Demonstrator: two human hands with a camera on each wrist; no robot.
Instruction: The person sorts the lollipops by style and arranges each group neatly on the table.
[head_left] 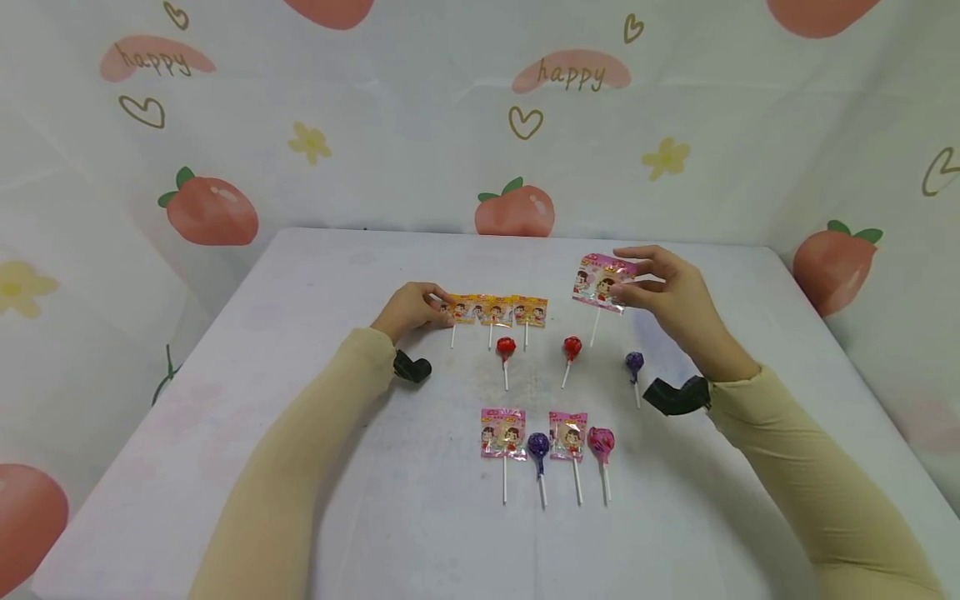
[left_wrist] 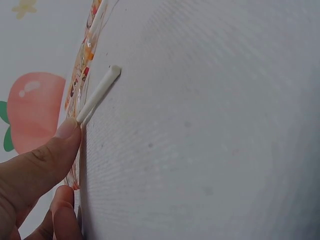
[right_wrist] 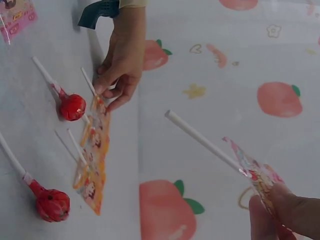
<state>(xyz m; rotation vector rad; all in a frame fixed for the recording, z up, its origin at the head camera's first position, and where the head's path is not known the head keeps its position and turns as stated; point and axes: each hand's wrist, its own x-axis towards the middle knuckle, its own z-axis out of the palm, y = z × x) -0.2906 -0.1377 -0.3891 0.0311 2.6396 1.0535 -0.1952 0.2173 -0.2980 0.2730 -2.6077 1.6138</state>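
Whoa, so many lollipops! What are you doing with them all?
A person is laying lollipops out on a white table. The right hand holds a pink-wrapped lollipop up above the table. The left hand pinches the end of a row of three orange-wrapped lollipops. Below them lie two red round lollipops and a purple one, then four more in a front row.

A white bench [head_left: 300,467] is carrying a far row of three joined orange-wrapped lollipops [head_left: 497,311], a middle row of two red lollipops [head_left: 506,348] and a purple one [head_left: 634,362], and a near row of two pink-packeted lollipops [head_left: 503,433], one purple, one magenta.
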